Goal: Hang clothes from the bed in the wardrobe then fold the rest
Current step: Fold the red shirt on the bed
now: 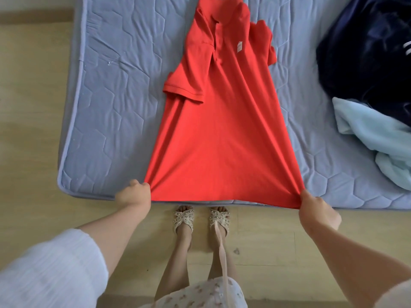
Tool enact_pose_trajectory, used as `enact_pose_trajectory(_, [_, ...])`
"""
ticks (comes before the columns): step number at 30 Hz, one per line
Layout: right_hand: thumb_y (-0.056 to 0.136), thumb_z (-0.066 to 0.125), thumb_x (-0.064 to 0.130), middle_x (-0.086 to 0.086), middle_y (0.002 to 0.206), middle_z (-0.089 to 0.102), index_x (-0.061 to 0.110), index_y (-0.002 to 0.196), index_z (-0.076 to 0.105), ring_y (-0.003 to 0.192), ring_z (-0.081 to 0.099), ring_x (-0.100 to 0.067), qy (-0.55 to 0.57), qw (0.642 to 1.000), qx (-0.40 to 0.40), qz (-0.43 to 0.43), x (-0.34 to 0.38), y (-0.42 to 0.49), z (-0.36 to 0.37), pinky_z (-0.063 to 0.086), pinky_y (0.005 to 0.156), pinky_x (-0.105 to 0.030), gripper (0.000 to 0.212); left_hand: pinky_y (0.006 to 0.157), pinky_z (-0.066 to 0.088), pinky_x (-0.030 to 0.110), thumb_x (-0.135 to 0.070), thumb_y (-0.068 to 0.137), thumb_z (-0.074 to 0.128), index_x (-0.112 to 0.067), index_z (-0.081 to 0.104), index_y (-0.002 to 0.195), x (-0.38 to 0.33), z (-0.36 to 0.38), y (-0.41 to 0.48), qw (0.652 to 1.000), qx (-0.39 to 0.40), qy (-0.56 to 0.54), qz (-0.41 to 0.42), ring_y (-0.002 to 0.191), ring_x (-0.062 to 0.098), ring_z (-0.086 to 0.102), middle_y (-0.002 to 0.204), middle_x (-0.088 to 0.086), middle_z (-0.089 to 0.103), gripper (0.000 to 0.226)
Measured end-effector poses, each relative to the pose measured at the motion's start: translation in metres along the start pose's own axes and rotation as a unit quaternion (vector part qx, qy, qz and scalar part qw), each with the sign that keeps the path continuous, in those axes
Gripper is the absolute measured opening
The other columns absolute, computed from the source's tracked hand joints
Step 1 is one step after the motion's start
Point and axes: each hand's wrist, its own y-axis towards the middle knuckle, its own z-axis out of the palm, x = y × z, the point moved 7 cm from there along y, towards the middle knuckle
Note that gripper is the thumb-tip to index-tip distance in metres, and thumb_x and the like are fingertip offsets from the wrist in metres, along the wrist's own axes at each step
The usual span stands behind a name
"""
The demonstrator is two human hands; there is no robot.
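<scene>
Nearest the camera, a white sleeve (49, 270) is seen at the lower left of the frame and a pale patterned dress (200, 294) at the bottom centre, with two bare forearms stretched up the frame from them. Most of the upper frame is filled by a bed (111, 85) covered in lilac-grey quilted fabric, which is set on a light wooden floor (33, 152).

A red polo shirt (213, 141) is laid front up on the bed at the centre of the frame, with its collar toward the top edge and its hem at the bed's lower edge. The hem is drawn taut between the two hands, so the shirt lies above and between them. Its lower-left corner is pinched in the curled fingers of the left hand (133, 194), at the bed's rounded corner. Its lower-right corner is gripped by the right hand (315, 207), just past the bed's edge.

Creases are fanned out from each held corner. The sleeve on the left of the frame is folded in over the front, and the other sleeve is bunched beside the body. A small white label is borne on the chest.

A dark navy garment (360, 52) is heaped at the upper right, with a light blue garment (378, 138) directly below it. Studded sandals (184, 218) are worn on the feet just below the bed's edge.
</scene>
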Motion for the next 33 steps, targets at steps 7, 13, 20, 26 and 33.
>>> enact_pose_trajectory(7, [0.088,0.028,0.003,-0.01,0.115,0.057,0.019,0.117,0.046,0.108,0.052,-0.029,0.011,0.998,0.061,0.018,0.006,-0.005,0.018,0.042,0.079,-0.035,0.037,0.095,0.039,0.033,0.002,0.092,0.02,-0.014,0.042,0.134,-0.009,0.024,0.002,0.998,0.063,0.028,0.014,0.122,0.025,0.05,0.132,0.008,0.045,0.05])
enact_pose_trajectory(13, [0.087,0.035,0.005,-0.007,0.128,0.048,0.02,0.126,0.043,0.123,0.04,-0.028,0.017,0.995,0.103,-0.002,0.034,-0.005,0.017,0.041,0.09,-0.038,0.043,0.095,0.041,0.035,-0.005,0.091,0.022,-0.016,0.036,0.134,-0.029,0.031,-0.004,0.993,0.103,-0.001,0.052,0.123,0.026,0.045,0.134,0.009,0.039,0.046])
enact_pose_trajectory(20, [0.089,0.039,0.009,-0.009,0.122,0.049,0.017,0.12,0.051,0.117,0.044,-0.03,0.053,0.993,0.097,-0.05,0.069,-0.014,-0.007,0.038,0.08,-0.033,0.035,0.087,0.045,0.035,0.0,0.085,0.029,-0.019,0.035,0.134,-0.039,-0.002,-0.014,0.99,0.09,-0.079,0.068,0.114,0.027,0.054,0.129,0.009,0.05,0.053])
enact_pose_trajectory(26, [0.085,0.036,0.007,-0.01,0.122,0.048,0.012,0.114,0.051,0.115,0.046,-0.032,0.131,0.983,0.108,-0.063,0.098,-0.022,-0.054,0.039,0.081,-0.035,0.033,0.081,0.045,0.027,-0.019,0.091,0.052,-0.023,0.037,0.138,-0.037,-0.054,-0.014,0.928,0.121,-0.335,0.106,0.103,0.027,0.061,0.124,0.011,0.059,0.049])
enact_pose_trajectory(33, [0.089,0.04,0.015,-0.014,0.12,0.051,0.009,0.115,0.051,0.109,0.05,-0.034,0.235,0.963,0.091,-0.097,0.156,-0.02,-0.112,0.046,0.084,-0.037,0.029,0.091,0.047,0.035,-0.017,0.09,0.054,-0.015,0.059,0.114,-0.019,-0.128,0.021,0.882,0.056,-0.454,0.116,0.103,0.027,0.061,0.113,0.008,0.064,0.024])
